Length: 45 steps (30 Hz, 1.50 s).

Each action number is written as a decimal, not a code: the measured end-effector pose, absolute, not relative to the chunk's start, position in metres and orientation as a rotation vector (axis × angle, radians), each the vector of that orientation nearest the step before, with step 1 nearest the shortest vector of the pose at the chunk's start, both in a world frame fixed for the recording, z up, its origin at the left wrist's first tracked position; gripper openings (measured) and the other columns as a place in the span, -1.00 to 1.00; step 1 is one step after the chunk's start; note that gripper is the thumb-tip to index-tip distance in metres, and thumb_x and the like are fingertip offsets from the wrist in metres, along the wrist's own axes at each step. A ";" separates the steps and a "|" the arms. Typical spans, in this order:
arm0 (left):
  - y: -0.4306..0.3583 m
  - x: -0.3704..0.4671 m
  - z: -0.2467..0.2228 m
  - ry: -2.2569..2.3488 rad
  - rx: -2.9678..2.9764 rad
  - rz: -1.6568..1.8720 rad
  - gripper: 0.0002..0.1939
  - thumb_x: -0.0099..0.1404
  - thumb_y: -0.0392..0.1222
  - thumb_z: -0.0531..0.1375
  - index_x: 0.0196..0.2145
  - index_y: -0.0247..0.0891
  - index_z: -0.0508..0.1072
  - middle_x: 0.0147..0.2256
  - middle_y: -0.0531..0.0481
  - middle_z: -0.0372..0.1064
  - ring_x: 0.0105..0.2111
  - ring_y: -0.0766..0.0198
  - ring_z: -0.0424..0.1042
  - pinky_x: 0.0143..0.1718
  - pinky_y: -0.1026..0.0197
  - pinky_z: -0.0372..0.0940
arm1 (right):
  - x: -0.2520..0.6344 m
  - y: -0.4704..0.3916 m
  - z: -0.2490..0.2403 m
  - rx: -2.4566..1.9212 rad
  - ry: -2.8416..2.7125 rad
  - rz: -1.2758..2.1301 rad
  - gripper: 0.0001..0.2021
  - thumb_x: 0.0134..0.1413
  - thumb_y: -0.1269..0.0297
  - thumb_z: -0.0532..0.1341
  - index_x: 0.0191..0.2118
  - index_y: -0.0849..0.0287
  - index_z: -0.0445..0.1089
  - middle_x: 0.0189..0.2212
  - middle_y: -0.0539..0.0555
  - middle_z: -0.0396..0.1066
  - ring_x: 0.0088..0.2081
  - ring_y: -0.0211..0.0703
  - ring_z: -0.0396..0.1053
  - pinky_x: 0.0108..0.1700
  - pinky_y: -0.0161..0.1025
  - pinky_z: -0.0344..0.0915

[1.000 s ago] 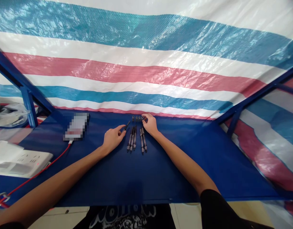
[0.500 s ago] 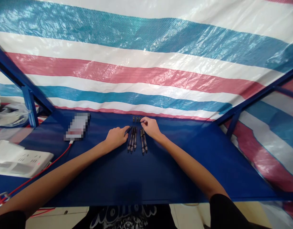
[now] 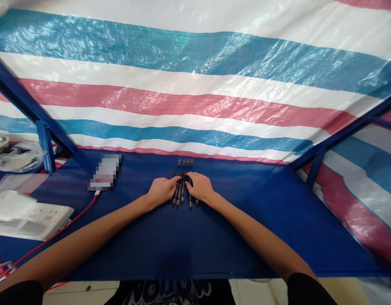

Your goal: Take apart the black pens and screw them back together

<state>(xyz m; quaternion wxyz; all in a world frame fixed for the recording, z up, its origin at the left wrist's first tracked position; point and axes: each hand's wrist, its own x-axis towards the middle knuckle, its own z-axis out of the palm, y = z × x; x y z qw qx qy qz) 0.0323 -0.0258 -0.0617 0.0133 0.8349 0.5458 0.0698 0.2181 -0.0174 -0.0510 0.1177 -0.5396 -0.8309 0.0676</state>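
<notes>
Two small groups of dark, clear-barrelled pens lie on the blue table, tips toward me. My left hand [image 3: 163, 190] is beside the left pens [image 3: 179, 199], its index finger stretched over their upper ends and its thumb close below, closed on a pen at the group's edge. My right hand [image 3: 200, 187] lies over the right pens [image 3: 191, 205], covering their upper parts. Its thumb and index finger are apart, with the fingers curved. Beyond both hands stands a short row of small dark cylindrical pieces [image 3: 185, 162], which neither hand touches.
A phone [image 3: 105, 171], blurred out, lies on the left with a red cable [image 3: 82, 208] plugged in. A white power strip [image 3: 46, 218] is nearer the left edge. Striped plastic sheeting [image 3: 195, 101] rises behind the blue table [image 3: 252, 237], between blue frame bars [image 3: 319, 156].
My right hand has come back from the row of cylindrical pieces to the right pens. My left hand has shifted right, its index finger now over the left pens. The view has tilted slightly.
</notes>
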 end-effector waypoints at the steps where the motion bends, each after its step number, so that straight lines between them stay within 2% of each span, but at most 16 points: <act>1: -0.026 0.032 -0.063 1.695 2.601 0.246 -0.59 0.38 -0.15 -0.07 0.09 -0.14 0.39 -0.37 -0.09 0.54 -0.40 0.17 0.51 -0.36 0.25 0.27 | 0.218 -0.018 -0.051 -1.576 -2.428 0.193 -0.72 0.19 0.22 0.07 -0.02 0.16 0.32 -0.12 0.14 0.46 -0.13 -0.06 0.41 -0.16 -0.23 0.25; 7: -0.027 0.032 -0.060 1.682 2.592 0.359 -0.59 0.41 -0.05 -0.08 0.03 -0.14 0.44 -0.36 -0.08 0.55 -0.40 0.18 0.51 -0.38 0.27 0.26 | 0.217 -0.016 -0.053 -1.556 -2.403 0.202 -0.72 0.16 0.25 0.10 -0.03 0.15 0.33 -0.14 0.17 0.47 -0.15 -0.02 0.42 -0.16 -0.20 0.26; 12: -0.026 0.033 -0.061 1.683 2.578 0.351 -0.59 0.40 -0.03 -0.05 0.06 -0.13 0.44 -0.32 -0.09 0.55 -0.37 0.18 0.51 -0.33 0.25 0.27 | 0.219 -0.014 -0.058 -1.518 -2.356 0.228 -0.71 0.11 0.29 0.12 -0.04 0.16 0.36 -0.14 0.19 0.47 -0.14 0.03 0.42 -0.15 -0.16 0.26; 18: -0.025 0.033 -0.062 1.619 2.606 0.309 -0.57 0.40 0.02 -0.05 0.10 -0.06 0.42 -0.32 -0.09 0.55 -0.38 0.17 0.50 -0.35 0.25 0.24 | 0.221 -0.011 -0.064 -1.504 -2.315 0.241 -0.69 0.09 0.36 0.07 -0.04 0.17 0.39 -0.15 0.15 0.49 -0.17 -0.02 0.42 -0.17 -0.21 0.24; 23: -0.026 0.033 -0.060 1.592 2.640 0.311 -0.59 0.41 0.00 -0.04 0.10 -0.05 0.41 -0.31 -0.08 0.56 -0.38 0.18 0.50 -0.36 0.26 0.23 | 0.223 -0.009 -0.066 -1.489 -2.259 0.249 -0.72 0.10 0.37 0.04 -0.12 0.16 0.42 -0.21 0.12 0.51 -0.20 -0.07 0.41 -0.19 -0.24 0.21; 27: -0.025 0.032 -0.061 1.570 2.635 0.326 -0.60 0.41 0.00 -0.04 0.09 -0.04 0.42 -0.31 -0.08 0.56 -0.38 0.18 0.51 -0.37 0.26 0.23 | 0.223 -0.009 -0.066 -1.475 -2.234 0.264 -0.79 0.08 0.37 0.05 -0.24 0.17 0.42 -0.33 0.09 0.50 -0.29 -0.12 0.39 -0.24 -0.27 0.17; 36: -0.025 0.031 -0.061 1.507 2.640 0.350 -0.58 0.41 -0.01 -0.07 0.10 -0.06 0.42 -0.35 -0.08 0.55 -0.43 0.23 0.49 -0.39 0.29 0.22 | 0.228 -0.007 -0.063 -1.370 -2.061 0.389 -0.86 -0.04 0.40 0.03 -0.47 0.17 0.32 -0.63 -0.04 0.27 -0.53 -0.23 0.21 -0.37 -0.31 0.08; 45: -0.025 0.030 -0.063 1.417 2.678 0.404 -0.58 0.43 -0.02 -0.09 0.09 -0.10 0.41 -0.38 -0.05 0.54 -0.45 0.27 0.47 -0.41 0.32 0.21 | 0.230 -0.007 -0.059 -1.267 -1.881 0.552 -0.91 -0.03 0.35 0.06 -0.47 0.15 0.28 -0.67 -0.12 0.10 -0.58 -0.28 0.14 -0.41 -0.33 0.10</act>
